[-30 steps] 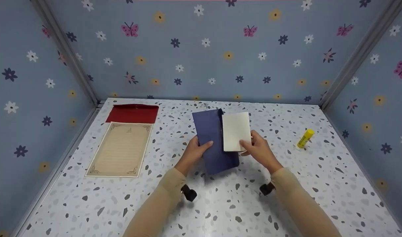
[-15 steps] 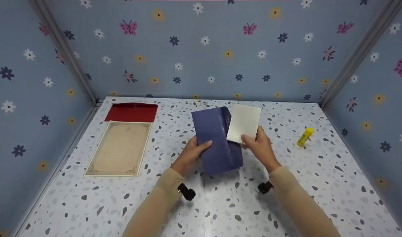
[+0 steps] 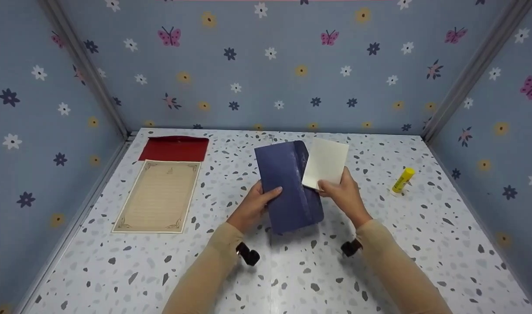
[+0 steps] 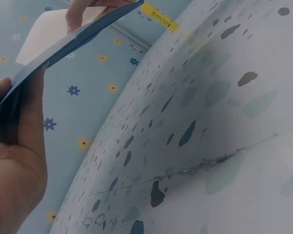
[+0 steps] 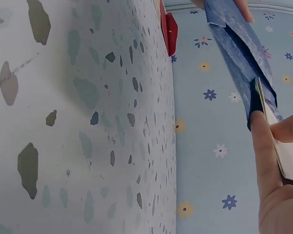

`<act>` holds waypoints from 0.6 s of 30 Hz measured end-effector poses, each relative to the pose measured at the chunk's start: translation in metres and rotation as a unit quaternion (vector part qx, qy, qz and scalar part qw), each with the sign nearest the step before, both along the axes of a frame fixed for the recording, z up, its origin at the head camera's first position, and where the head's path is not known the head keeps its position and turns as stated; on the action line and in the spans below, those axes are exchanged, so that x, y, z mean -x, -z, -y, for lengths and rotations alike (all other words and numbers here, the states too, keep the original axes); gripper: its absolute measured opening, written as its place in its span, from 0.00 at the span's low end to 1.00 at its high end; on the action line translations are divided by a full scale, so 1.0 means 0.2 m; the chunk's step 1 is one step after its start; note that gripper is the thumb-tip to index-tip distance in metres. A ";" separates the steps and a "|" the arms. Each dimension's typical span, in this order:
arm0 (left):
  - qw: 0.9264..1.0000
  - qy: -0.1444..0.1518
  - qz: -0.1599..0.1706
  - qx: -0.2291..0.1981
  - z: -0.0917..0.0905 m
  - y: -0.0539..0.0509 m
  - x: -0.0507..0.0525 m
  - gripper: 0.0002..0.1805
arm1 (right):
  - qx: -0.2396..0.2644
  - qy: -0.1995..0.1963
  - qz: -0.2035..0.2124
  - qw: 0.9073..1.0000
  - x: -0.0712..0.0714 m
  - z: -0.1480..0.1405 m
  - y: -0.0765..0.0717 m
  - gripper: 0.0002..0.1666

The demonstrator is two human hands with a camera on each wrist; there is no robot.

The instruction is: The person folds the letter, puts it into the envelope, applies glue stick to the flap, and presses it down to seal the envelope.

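Note:
In the head view my left hand (image 3: pixel 253 205) grips a dark blue envelope (image 3: pixel 281 174) by its left side, thumb on top. The envelope is held tilted above the table, its flap folded out to the right. My right hand (image 3: pixel 344 196) pinches a folded cream paper (image 3: pixel 327 161) by its lower end, thumb on the front. In the right wrist view the blue envelope (image 5: pixel 234 48) gapes along its mouth, and one end of the cream paper (image 5: pixel 289 156) is at that opening. How deep the paper sits is hidden. The left wrist view shows the envelope (image 4: pixel 73 44) edge-on.
A red envelope (image 3: pixel 174 149) lies at the back left of the speckled table (image 3: pixel 292 279). Just in front of it is a beige letter sheet (image 3: pixel 159 196) with an ornate border. On the right stands a yellow glue stick (image 3: pixel 403 181). Flowered walls (image 3: pixel 266 78) enclose the table.
My right hand has moved the cream paper up and to the right and tilted it clockwise, uncovering more of the envelope's flap and mouth. The left hand keeps its hold on the envelope.

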State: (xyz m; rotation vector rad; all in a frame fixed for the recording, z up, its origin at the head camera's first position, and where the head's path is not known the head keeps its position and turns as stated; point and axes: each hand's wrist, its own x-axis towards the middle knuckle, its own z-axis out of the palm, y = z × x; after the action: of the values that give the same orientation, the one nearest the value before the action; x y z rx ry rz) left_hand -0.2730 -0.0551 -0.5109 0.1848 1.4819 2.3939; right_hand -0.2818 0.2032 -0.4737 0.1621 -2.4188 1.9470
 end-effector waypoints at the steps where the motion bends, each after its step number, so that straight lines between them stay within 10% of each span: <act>1: 1.000 -0.001 0.001 0.000 0.00 0.00 0.00 0.28 | 0.001 -0.007 -0.001 1.000 0.00 -0.01 0.00 0.38; 18: 1.000 -0.004 -0.012 0.016 -0.04 0.00 0.01 0.25 | -0.050 -0.192 0.099 0.975 0.00 -0.10 0.01 0.44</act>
State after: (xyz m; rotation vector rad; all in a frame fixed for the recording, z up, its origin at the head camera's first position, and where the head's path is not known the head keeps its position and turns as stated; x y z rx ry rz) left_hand -0.2759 -0.0473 -0.5114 0.2005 1.5334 2.3808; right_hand -0.2820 0.2239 -0.4755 0.4981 -2.7910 2.0716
